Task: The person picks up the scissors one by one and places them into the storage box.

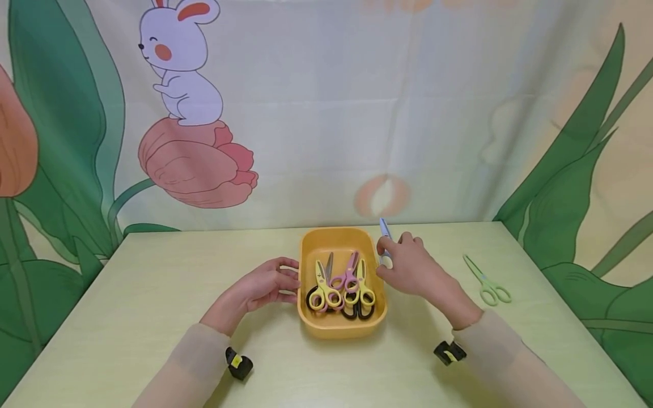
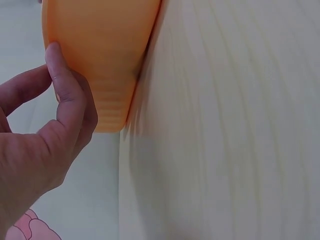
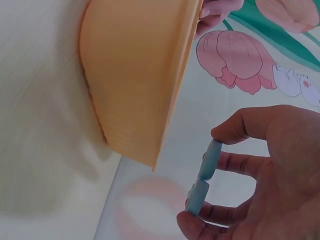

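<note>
A yellow-orange bin [image 1: 343, 333] stands on the table with several scissors lying inside. Among them I make out yellow-handled scissors [image 1: 323, 294], pink scissors [image 1: 349, 277] and black handles [image 1: 366, 313]. My left hand [image 1: 264, 283] touches the bin's left side near the rim with its fingertips, its fingers loosely bent. At the right rim, my right hand [image 1: 410, 265] pinches light blue scissors [image 3: 211, 160] by the handles between thumb and fingers. Their blue blade end [image 1: 385, 228] points away from me, and the hand partly hides them.
Green scissors [image 1: 488, 283] lie on the table [image 1: 153, 306] to the right of my right hand. A printed curtain [image 1: 326, 113] with a rabbit and flowers hangs behind the table's back edge. Each wrist carries a small black camera [image 1: 238, 364].
</note>
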Tool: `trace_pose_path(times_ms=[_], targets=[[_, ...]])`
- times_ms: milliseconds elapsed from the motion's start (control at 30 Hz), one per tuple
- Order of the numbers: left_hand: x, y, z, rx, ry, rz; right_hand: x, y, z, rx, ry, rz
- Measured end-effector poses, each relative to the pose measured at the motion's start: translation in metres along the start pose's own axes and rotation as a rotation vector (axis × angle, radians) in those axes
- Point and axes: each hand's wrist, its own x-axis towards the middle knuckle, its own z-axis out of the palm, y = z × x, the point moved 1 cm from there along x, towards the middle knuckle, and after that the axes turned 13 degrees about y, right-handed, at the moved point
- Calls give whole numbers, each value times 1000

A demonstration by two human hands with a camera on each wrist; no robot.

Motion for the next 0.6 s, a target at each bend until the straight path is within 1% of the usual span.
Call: trace_pose_path(times_ms=[167,400,600], targets=[[0,2,1,3,-8,4,2,-12,1,-1,-11,-34],[-1,3,1,4,-20,3,3,-30,5,8,-62,-43],[-1,2,0,1,-21,-2,3,-44,12,-29,-81,-77]])
